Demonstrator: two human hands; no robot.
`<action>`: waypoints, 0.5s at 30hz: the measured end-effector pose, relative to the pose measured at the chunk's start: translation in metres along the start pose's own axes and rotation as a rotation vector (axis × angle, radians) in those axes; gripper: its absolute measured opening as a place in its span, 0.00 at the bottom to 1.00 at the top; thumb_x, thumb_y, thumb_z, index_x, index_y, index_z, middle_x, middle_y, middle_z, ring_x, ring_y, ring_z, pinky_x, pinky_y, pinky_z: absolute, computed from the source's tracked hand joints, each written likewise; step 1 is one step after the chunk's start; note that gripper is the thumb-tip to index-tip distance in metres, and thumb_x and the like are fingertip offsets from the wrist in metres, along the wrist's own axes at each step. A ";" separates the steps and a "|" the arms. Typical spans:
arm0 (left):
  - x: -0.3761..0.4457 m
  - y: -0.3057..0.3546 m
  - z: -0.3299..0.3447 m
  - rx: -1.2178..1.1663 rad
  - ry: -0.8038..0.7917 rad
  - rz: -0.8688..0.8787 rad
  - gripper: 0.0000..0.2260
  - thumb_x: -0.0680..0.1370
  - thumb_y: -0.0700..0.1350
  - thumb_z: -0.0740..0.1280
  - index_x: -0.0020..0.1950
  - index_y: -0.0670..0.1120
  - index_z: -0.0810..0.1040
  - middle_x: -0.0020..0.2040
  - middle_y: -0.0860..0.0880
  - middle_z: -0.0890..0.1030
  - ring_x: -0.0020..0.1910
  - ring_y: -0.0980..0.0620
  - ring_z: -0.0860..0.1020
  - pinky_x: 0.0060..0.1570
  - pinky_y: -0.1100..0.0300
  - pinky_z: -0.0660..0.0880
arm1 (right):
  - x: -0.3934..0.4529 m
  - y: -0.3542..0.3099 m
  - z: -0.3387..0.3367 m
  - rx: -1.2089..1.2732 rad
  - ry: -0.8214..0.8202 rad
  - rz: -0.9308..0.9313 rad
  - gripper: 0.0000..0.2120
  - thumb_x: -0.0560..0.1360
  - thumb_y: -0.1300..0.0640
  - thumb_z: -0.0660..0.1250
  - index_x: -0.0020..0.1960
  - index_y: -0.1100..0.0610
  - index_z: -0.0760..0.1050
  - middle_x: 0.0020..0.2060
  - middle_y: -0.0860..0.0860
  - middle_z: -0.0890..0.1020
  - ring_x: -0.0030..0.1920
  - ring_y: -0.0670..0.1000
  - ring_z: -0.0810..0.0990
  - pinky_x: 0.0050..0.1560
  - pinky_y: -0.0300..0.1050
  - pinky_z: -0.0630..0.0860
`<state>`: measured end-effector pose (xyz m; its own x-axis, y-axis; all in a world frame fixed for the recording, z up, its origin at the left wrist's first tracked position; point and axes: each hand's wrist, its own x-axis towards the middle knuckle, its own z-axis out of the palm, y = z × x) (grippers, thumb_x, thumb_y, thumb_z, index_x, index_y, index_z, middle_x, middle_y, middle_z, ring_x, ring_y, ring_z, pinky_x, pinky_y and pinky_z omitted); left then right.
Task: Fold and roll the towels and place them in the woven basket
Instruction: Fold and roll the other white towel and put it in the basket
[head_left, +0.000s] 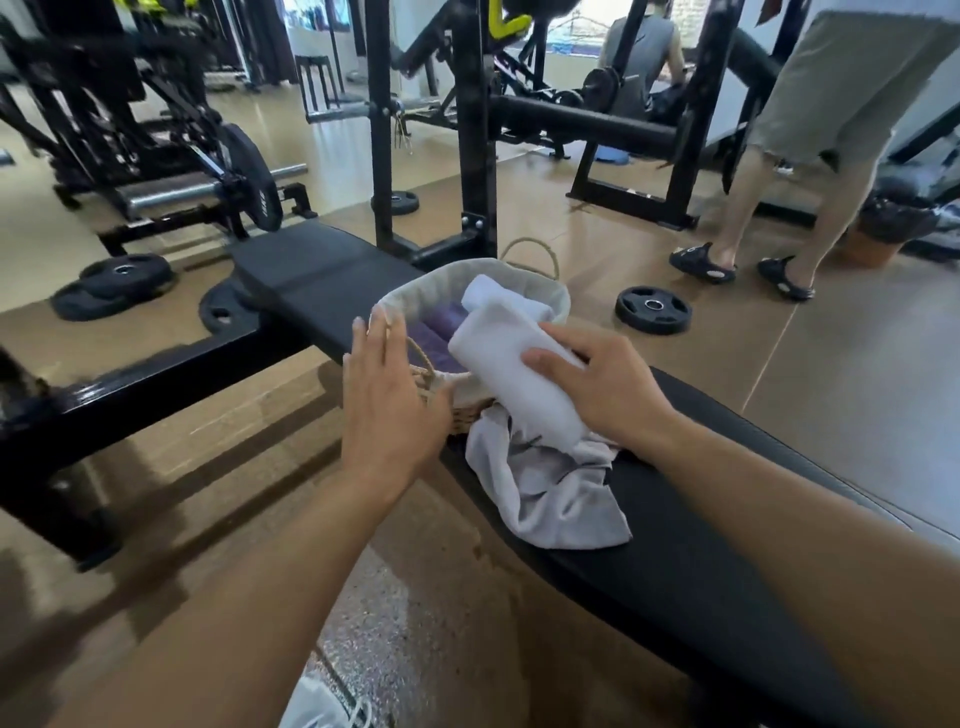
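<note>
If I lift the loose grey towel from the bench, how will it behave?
The loose grey towel lies crumpled with folds, so it will probably hang floppy. It looks like thin cloth, likely light. One corner droops over the bench edge, so it may slide off if pushed.

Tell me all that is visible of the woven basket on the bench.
The woven basket stands on the black padded bench. It looks like light straw or wicker, with a pale cloth liner folded over its rim and a looped rope handle at each end. Purple towels and a white roll lie inside. The right hand lowers another white rolled towel over its rim; the open left hand is beside the near handle.
</note>
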<state>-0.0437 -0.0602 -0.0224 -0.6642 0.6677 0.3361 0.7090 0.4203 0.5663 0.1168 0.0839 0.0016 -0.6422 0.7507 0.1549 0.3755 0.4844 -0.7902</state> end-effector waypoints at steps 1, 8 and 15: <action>0.003 -0.004 0.001 0.038 -0.026 -0.006 0.39 0.80 0.51 0.67 0.82 0.44 0.47 0.83 0.47 0.46 0.82 0.48 0.41 0.80 0.47 0.47 | 0.014 -0.006 0.003 0.010 -0.011 0.010 0.23 0.77 0.39 0.68 0.69 0.45 0.78 0.50 0.46 0.86 0.46 0.45 0.83 0.44 0.38 0.77; 0.008 -0.011 -0.002 -0.113 -0.144 -0.071 0.41 0.79 0.49 0.66 0.83 0.46 0.42 0.83 0.52 0.43 0.81 0.54 0.39 0.80 0.53 0.45 | 0.107 -0.043 0.039 -0.048 -0.146 0.076 0.17 0.80 0.41 0.65 0.53 0.53 0.83 0.41 0.50 0.80 0.42 0.50 0.79 0.38 0.40 0.70; 0.013 -0.014 -0.010 -0.077 -0.169 -0.065 0.40 0.80 0.51 0.66 0.83 0.48 0.43 0.83 0.53 0.43 0.81 0.55 0.38 0.80 0.51 0.45 | 0.156 -0.021 0.084 -0.418 -0.280 0.143 0.26 0.78 0.34 0.61 0.55 0.56 0.81 0.40 0.49 0.80 0.43 0.52 0.78 0.47 0.46 0.73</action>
<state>-0.0649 -0.0635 -0.0183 -0.6541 0.7371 0.1695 0.6413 0.4216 0.6410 -0.0475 0.1526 -0.0075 -0.6976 0.7014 -0.1467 0.6705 0.5667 -0.4789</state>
